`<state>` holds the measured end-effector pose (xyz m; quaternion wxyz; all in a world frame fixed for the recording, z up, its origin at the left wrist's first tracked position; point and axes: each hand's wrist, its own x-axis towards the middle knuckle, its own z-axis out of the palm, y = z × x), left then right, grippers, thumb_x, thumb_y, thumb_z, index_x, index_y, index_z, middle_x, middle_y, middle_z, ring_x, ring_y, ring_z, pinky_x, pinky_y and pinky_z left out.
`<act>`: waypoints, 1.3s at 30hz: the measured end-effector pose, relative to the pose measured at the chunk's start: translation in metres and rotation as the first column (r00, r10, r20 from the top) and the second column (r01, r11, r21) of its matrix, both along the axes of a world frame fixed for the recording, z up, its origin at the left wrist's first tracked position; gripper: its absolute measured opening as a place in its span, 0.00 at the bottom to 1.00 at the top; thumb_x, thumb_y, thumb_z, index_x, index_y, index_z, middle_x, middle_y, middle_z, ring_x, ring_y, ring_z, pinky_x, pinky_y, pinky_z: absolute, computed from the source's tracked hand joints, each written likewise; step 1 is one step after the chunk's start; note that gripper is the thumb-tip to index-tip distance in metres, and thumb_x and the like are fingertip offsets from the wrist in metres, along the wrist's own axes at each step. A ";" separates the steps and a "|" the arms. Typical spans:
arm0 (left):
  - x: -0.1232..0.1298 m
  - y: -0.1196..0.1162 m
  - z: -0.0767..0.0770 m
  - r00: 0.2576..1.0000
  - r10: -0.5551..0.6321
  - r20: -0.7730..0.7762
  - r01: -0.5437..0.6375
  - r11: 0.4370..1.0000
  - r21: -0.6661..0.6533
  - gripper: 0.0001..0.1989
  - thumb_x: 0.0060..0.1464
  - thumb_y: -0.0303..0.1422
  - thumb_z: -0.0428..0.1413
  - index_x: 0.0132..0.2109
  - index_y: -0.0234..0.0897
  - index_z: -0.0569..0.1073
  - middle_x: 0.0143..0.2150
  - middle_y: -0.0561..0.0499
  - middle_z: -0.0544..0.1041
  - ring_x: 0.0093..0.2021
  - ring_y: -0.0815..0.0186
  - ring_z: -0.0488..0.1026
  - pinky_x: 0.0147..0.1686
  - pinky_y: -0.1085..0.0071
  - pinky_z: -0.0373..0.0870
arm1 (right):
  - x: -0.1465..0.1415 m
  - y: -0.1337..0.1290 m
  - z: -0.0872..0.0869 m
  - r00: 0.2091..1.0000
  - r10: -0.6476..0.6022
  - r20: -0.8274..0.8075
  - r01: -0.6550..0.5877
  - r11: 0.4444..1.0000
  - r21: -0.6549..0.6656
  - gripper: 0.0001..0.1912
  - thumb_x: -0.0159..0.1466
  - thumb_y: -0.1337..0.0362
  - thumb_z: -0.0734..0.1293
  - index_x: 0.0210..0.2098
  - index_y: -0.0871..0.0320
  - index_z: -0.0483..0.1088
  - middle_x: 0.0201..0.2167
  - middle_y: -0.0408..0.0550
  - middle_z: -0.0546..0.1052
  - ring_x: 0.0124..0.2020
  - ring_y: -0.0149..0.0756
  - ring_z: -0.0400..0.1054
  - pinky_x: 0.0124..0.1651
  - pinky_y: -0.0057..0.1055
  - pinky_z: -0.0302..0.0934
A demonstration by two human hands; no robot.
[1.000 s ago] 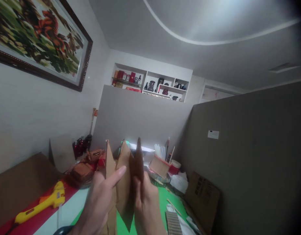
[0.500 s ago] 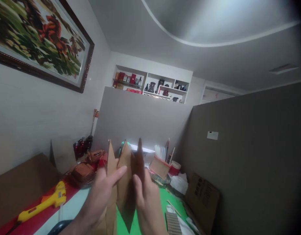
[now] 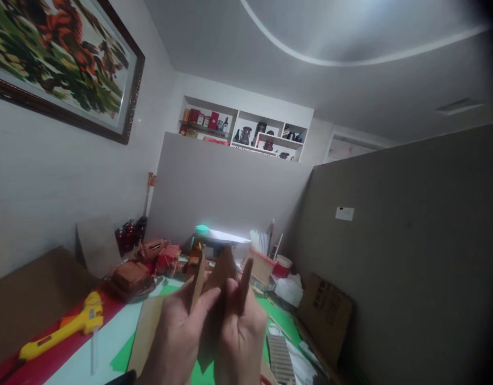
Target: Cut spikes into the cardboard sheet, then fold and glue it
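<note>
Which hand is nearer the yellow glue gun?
Left: the left hand is apart from the glue gun, to its right; the right hand is farther right, beyond the left.

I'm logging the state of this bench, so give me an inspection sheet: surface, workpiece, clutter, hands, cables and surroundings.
Surface: covered by a green sheet, a pale sheet and a red sheet.
Workpiece: folded cardboard, held up in both hands, its pointed ends upward.
Clutter: yellow glue gun lying at the left; corrugated cardboard strip and crumpled white bag at the right.
Hands: left hand and right hand side by side, both gripping the cardboard.
Cables: dark cord-like tail at the glue gun's handle; far end out of view.
Surroundings: framed horse painting on the left wall, grey partition ahead, wall shelves beyond it.
</note>
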<state>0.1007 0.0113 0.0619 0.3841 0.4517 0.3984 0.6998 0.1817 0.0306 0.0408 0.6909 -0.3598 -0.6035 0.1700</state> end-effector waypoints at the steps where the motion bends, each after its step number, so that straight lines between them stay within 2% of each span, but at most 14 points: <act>1: 0.001 0.001 -0.001 1.000 0.018 0.010 -0.018 1.000 -0.002 0.09 0.47 0.35 0.64 0.38 0.39 0.83 0.37 0.47 0.86 0.43 0.49 0.82 0.41 0.66 0.77 | -0.003 0.002 -0.004 0.999 -0.036 -0.008 0.036 0.999 0.014 0.26 0.71 0.45 0.54 0.33 0.56 0.74 0.23 0.49 0.76 0.21 0.38 0.69 0.23 0.31 0.61; 6: 0.000 0.001 0.003 0.999 -0.030 0.035 0.031 0.999 -0.008 0.09 0.44 0.35 0.66 0.35 0.39 0.83 0.37 0.47 0.86 0.45 0.48 0.81 0.43 0.66 0.76 | -0.002 0.006 -0.003 1.000 -0.013 -0.012 0.013 1.000 0.021 0.25 0.70 0.46 0.56 0.32 0.56 0.74 0.25 0.50 0.78 0.22 0.39 0.70 0.25 0.32 0.61; 10: -0.006 -0.003 0.011 0.992 -0.094 0.081 0.102 0.990 -0.097 0.13 0.48 0.38 0.65 0.42 0.39 0.82 0.41 0.45 0.86 0.46 0.49 0.81 0.45 0.62 0.76 | 0.021 -0.003 0.018 0.967 0.251 0.029 -0.250 0.967 -0.040 0.17 0.70 0.54 0.61 0.45 0.55 0.77 0.37 0.51 0.81 0.36 0.41 0.77 0.38 0.31 0.69; 11: -0.008 -0.005 0.012 0.987 -0.133 0.085 0.143 0.982 -0.124 0.15 0.48 0.39 0.65 0.43 0.39 0.82 0.42 0.44 0.86 0.47 0.49 0.81 0.46 0.61 0.76 | 0.027 -0.005 0.024 0.915 0.403 0.027 -0.400 0.913 -0.077 0.16 0.68 0.54 0.64 0.48 0.56 0.77 0.40 0.52 0.81 0.40 0.43 0.77 0.42 0.33 0.70; 13: -0.011 -0.008 0.014 0.969 -0.229 0.087 0.241 0.958 -0.159 0.18 0.48 0.40 0.66 0.46 0.39 0.81 0.45 0.43 0.85 0.49 0.47 0.80 0.48 0.58 0.75 | 0.038 -0.010 0.033 0.817 0.574 -0.055 -0.576 0.810 -0.110 0.16 0.65 0.57 0.68 0.50 0.54 0.76 0.43 0.52 0.81 0.43 0.45 0.77 0.46 0.36 0.70; 16: -0.014 -0.013 0.015 0.938 -0.326 0.118 0.341 0.928 -0.149 0.21 0.47 0.41 0.66 0.48 0.40 0.81 0.48 0.43 0.84 0.51 0.47 0.78 0.50 0.57 0.74 | 0.046 -0.014 0.038 0.740 0.651 -0.167 -0.672 0.727 -0.143 0.15 0.64 0.59 0.70 0.50 0.53 0.77 0.43 0.51 0.81 0.42 0.45 0.77 0.48 0.38 0.70; 19: -0.016 -0.016 0.017 0.912 -0.367 0.185 0.395 0.906 -0.153 0.22 0.47 0.41 0.66 0.50 0.40 0.80 0.45 0.43 0.85 0.48 0.46 0.80 0.45 0.58 0.76 | 0.045 -0.013 0.036 0.733 0.647 -0.209 -0.678 0.719 -0.153 0.13 0.65 0.59 0.69 0.48 0.53 0.79 0.40 0.51 0.81 0.42 0.44 0.77 0.48 0.39 0.70; 21: -0.015 -0.016 0.018 0.929 -0.339 0.152 0.361 0.920 -0.154 0.21 0.48 0.42 0.65 0.49 0.40 0.81 0.44 0.44 0.85 0.47 0.48 0.80 0.44 0.61 0.76 | 0.041 -0.012 0.033 0.734 0.642 -0.219 -0.675 0.726 -0.134 0.13 0.65 0.59 0.69 0.48 0.54 0.79 0.39 0.51 0.82 0.41 0.44 0.77 0.46 0.38 0.70; 23: -0.013 -0.015 0.017 0.959 -0.276 0.064 0.282 0.952 -0.119 0.17 0.49 0.42 0.65 0.46 0.41 0.83 0.44 0.46 0.85 0.47 0.50 0.80 0.43 0.66 0.76 | 0.036 -0.012 0.030 0.768 0.607 -0.204 -0.634 0.765 -0.113 0.14 0.65 0.59 0.68 0.48 0.55 0.79 0.39 0.51 0.82 0.39 0.45 0.77 0.44 0.38 0.71; 27: -0.001 -0.012 0.007 0.992 -0.102 -0.078 0.101 0.995 -0.016 0.12 0.52 0.41 0.62 0.39 0.41 0.85 0.37 0.48 0.86 0.41 0.51 0.82 0.35 0.71 0.75 | 0.019 -0.012 0.018 0.934 0.344 -0.099 -0.354 0.929 -0.104 0.15 0.66 0.56 0.66 0.43 0.56 0.79 0.35 0.51 0.81 0.35 0.44 0.76 0.38 0.35 0.71; 31: 0.008 -0.007 -0.012 0.963 0.144 -0.229 -0.136 0.989 0.053 0.13 0.56 0.39 0.57 0.35 0.40 0.84 0.31 0.48 0.86 0.35 0.53 0.82 0.29 0.71 0.72 | -0.002 -0.007 0.000 0.982 0.122 -0.146 -0.127 0.992 -0.022 0.19 0.67 0.51 0.62 0.36 0.57 0.79 0.27 0.50 0.79 0.28 0.42 0.73 0.31 0.32 0.68; 33: 0.008 -0.001 -0.020 0.954 0.159 -0.255 -0.150 0.987 0.055 0.15 0.56 0.41 0.55 0.36 0.39 0.84 0.34 0.46 0.86 0.36 0.51 0.82 0.31 0.70 0.73 | -0.007 -0.004 -0.004 0.975 0.133 -0.178 -0.143 0.989 -0.041 0.20 0.68 0.51 0.61 0.35 0.57 0.78 0.28 0.50 0.79 0.30 0.42 0.73 0.33 0.32 0.68; 35: 0.005 0.007 -0.024 0.958 0.123 -0.261 -0.114 0.992 0.048 0.18 0.55 0.44 0.55 0.38 0.37 0.84 0.36 0.44 0.86 0.40 0.49 0.82 0.34 0.69 0.75 | -0.003 0.000 -0.001 0.962 0.218 -0.167 -0.236 0.967 -0.099 0.19 0.68 0.53 0.60 0.37 0.58 0.77 0.31 0.51 0.80 0.33 0.42 0.74 0.36 0.32 0.68; 39: 0.000 0.016 -0.019 0.964 0.016 -0.266 -0.003 0.999 0.048 0.20 0.55 0.45 0.55 0.44 0.35 0.83 0.37 0.44 0.86 0.45 0.48 0.81 0.33 0.69 0.77 | 0.021 0.001 0.018 0.918 0.381 -0.106 -0.394 0.903 -0.172 0.15 0.64 0.57 0.66 0.42 0.61 0.77 0.39 0.53 0.82 0.40 0.45 0.76 0.45 0.34 0.69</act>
